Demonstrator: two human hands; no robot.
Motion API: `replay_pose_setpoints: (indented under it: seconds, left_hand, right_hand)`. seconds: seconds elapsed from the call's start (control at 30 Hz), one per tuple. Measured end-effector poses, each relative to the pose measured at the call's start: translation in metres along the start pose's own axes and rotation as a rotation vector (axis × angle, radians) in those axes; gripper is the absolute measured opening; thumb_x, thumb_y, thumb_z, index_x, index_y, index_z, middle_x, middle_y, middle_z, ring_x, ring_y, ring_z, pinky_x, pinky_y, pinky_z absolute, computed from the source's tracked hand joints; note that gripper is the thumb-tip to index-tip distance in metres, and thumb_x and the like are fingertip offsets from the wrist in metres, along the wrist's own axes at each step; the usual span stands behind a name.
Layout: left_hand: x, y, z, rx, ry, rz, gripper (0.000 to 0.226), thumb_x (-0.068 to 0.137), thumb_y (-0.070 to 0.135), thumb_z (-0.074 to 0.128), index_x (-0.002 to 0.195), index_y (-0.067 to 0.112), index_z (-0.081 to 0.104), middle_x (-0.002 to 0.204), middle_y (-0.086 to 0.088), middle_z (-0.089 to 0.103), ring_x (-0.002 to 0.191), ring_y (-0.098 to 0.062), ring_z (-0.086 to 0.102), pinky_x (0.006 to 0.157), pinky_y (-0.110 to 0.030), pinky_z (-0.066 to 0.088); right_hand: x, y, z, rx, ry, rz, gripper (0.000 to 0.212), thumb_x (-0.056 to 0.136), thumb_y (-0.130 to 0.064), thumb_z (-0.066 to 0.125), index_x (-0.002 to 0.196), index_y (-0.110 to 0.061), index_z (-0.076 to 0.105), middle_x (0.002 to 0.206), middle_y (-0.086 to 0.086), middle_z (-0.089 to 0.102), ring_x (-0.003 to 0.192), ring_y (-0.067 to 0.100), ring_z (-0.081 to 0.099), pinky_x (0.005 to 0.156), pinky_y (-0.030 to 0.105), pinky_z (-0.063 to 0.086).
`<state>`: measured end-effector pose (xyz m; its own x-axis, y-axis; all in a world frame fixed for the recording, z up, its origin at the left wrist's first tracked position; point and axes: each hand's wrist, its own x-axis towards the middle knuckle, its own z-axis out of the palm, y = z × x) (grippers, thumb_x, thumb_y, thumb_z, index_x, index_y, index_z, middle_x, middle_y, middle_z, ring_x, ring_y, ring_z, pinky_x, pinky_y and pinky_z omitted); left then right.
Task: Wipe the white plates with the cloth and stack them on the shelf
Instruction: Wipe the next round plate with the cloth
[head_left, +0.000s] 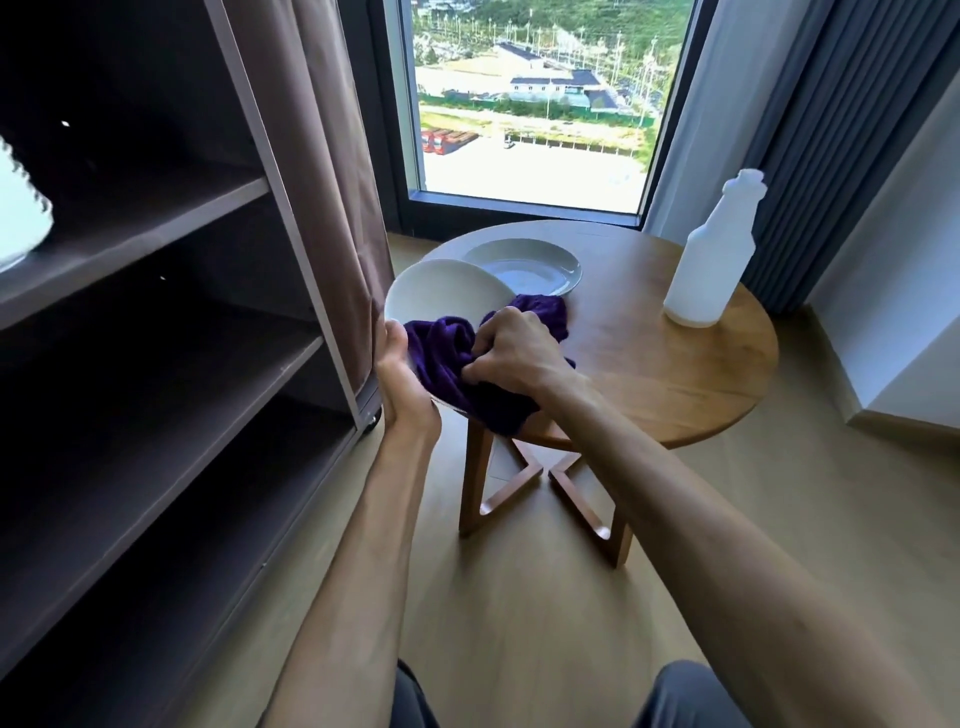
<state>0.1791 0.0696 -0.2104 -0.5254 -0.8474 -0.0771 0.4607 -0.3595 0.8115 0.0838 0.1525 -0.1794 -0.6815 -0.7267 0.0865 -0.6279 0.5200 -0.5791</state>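
My left hand (402, 379) grips the near left rim of a white plate (441, 296), held tilted above the left edge of the round wooden table (675, 374). My right hand (511, 351) clutches a bunched purple cloth (447, 358) against the lower part of that plate. A second white plate (524, 267) lies flat on the table behind. The dark brown shelf unit (156, 322) stands to the left, and a white rounded shape (21, 208), partly cut off by the frame, sits on an upper shelf at the far left.
A white plastic bottle (711, 254) stands on the table's right side. A brown fabric cover (322, 171) hangs at the shelf unit's right edge. A window and grey curtains (831, 130) lie behind the table. My knees show at the bottom edge.
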Motion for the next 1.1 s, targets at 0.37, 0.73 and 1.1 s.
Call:
replay_pose_setpoints:
  seconds: [0.37, 0.73, 1.1]
  left_hand:
    - [-0.015, -0.018, 0.017, 0.234, -0.206, 0.085, 0.056, 0.098, 0.044, 0.051, 0.150, 0.023, 0.049, 0.142, -0.008, 0.060, 0.132, -0.028, 0.057, 0.114, -0.056, 0.044]
    - [-0.005, -0.015, 0.013, 0.186, -0.232, 0.078, 0.040, 0.098, 0.046, 0.043, 0.126, 0.027, 0.064, 0.131, -0.014, 0.066, 0.125, -0.032, 0.061, 0.110, -0.054, 0.047]
    - [0.004, 0.003, -0.008, 0.141, -0.037, 0.120, 0.042, 0.099, 0.049, 0.050, 0.132, 0.026, 0.063, 0.134, -0.011, 0.066, 0.126, -0.032, 0.061, 0.111, -0.058, 0.045]
  right_hand:
    - [0.031, 0.032, -0.018, -0.118, 0.603, 0.060, 0.005, 0.081, -0.013, 0.059, 0.082, -0.010, 0.054, 0.088, 0.014, 0.063, 0.079, 0.036, 0.060, 0.066, 0.036, 0.042]
    - [0.036, -0.013, -0.032, 0.177, -0.020, -0.238, 0.007, 0.071, -0.005, 0.073, 0.065, -0.008, 0.069, 0.072, 0.012, 0.068, 0.067, 0.019, 0.063, 0.068, 0.039, 0.057]
    - [0.013, -0.016, -0.022, -0.266, -0.262, 0.094, 0.023, 0.063, -0.016, 0.082, 0.072, -0.014, 0.061, 0.077, 0.006, 0.058, 0.073, 0.026, 0.061, 0.060, 0.028, 0.045]
